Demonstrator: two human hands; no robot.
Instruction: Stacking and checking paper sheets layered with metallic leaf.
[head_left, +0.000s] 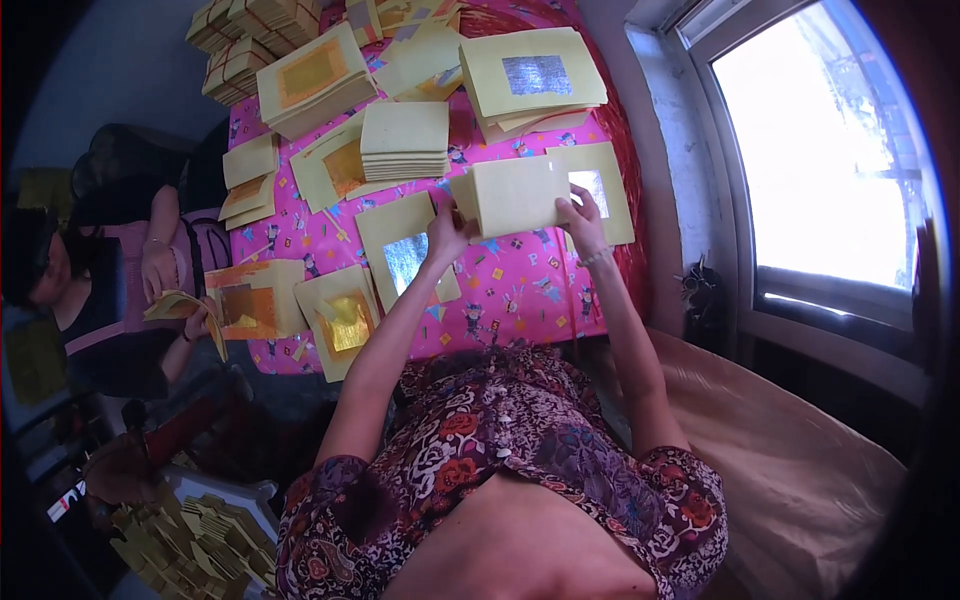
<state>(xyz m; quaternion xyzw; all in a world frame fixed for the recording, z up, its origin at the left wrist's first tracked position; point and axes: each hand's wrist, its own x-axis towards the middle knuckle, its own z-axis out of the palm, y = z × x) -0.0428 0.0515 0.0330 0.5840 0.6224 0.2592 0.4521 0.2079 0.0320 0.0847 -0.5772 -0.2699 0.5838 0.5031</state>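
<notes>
A bundle of folded pale yellow joss paper [520,197] is held up over the pink patterned table cover. My left hand [451,236] grips its lower left side, where a flap of paper sticks out. At the lower right edge my right hand [583,224] pinches the paper between thumb and fingers. Behind the right hand lies a sheet with a silver foil square [618,212], partly covered. Under my left forearm another silver-foil sheet [392,222] rests on the cover. A neat stack of folded paper [404,140] stands just beyond my left hand.
A tall silver-foil stack [540,75] and a gold-foil stack [312,75] stand farther back. Tied bundles [235,70] fill the far left corner. At left, a co-worker's hands [165,275] hold paper. A window [815,150] is on the right; a tray of folded papers [225,530] sits lower left.
</notes>
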